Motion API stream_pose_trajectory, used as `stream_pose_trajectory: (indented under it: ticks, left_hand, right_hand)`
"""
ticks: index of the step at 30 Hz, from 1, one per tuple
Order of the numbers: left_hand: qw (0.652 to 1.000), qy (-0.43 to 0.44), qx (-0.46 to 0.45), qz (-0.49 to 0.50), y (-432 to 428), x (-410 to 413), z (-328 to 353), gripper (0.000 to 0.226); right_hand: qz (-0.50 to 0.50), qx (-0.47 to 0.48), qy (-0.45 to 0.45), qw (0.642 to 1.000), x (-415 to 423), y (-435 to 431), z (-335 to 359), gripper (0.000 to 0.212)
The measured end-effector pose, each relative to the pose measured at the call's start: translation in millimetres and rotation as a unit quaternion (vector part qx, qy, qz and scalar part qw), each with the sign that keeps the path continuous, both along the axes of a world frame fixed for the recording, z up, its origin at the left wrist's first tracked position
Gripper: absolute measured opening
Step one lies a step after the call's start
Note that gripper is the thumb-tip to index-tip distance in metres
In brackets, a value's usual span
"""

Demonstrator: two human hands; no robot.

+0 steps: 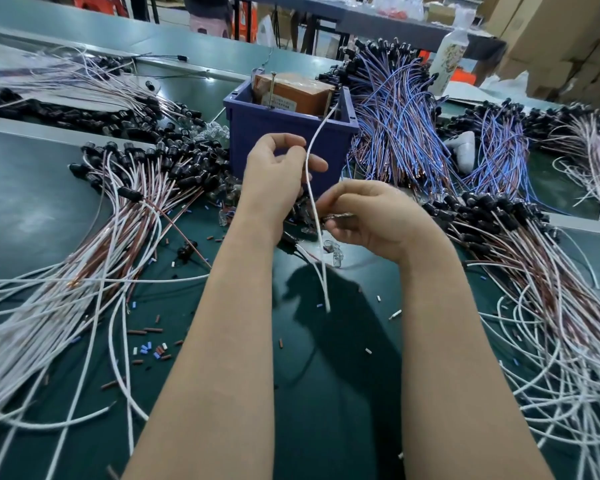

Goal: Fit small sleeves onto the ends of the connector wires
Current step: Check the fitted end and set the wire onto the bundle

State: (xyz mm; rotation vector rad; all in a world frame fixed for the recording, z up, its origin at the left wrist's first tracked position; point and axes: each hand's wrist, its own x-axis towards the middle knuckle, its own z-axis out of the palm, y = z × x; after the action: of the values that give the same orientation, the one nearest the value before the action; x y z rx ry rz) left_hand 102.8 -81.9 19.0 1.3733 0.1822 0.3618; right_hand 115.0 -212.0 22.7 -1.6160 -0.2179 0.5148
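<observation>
The white wire (pixel 313 202) runs almost straight away from the person, from the bin (pixel 243 126) rim down between both hands, its free end pointing back over the green table (pixel 326 393). The left hand (pixel 274 174) pinches it high up, and the right hand (pixel 374 216) beside it curls round a small dark piece (pixel 340 216) too blurred to name. Wire bundles (pixel 136 209) crowd both sides, and loose sleeves (pixel 149 349) litter the table.
</observation>
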Motion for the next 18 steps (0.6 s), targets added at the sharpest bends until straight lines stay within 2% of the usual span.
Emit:
stream_pose_trajectory:
  ticks: [2,3,5,6,8,11,13,15,18]
  left_hand:
    - [1.000,-0.001,-0.001,0.002,1,0,0,0.017]
    - [1.000,0.000,-0.001,0.005,1,0,0,0.017]
    - [1.000,0.002,-0.003,0.008,1,0,0,0.018]
    - [1.000,0.003,-0.009,0.008,1,0,0,0.018]
    - [0.999,0.004,-0.033,0.005,2,0,0,0.018]
    - [0.995,-0.002,-0.096,-0.020,2,0,2,0.018]
    - [0.993,-0.002,-0.114,-0.043,2,-2,3,0.017]
    - [0.995,0.012,-0.092,-0.047,1,-3,3,0.013]
    - [0.999,0.039,0.016,0.005,0,-2,1,0.005]
  right_hand:
    - [0.014,-0.182,-0.086,0.979,1,8,-2,0.011]
    - [0.035,-0.287,-0.134,0.948,1,14,-2,0.009]
    - [0.082,-0.445,-0.195,0.870,0,27,-6,0.024]
    - [0.092,-0.483,-0.205,0.846,-3,34,-8,0.027]
    - [0.104,-0.515,-0.216,0.823,-5,43,-13,0.027]
    - [0.097,-0.517,-0.213,0.823,-3,43,-16,0.022]
    - [0.078,-0.490,-0.205,0.844,-3,38,-12,0.028]
    - [0.009,-0.394,-0.222,0.892,0,30,-6,0.013]
    - [-0.143,-0.125,-0.200,0.961,1,14,6,0.004]
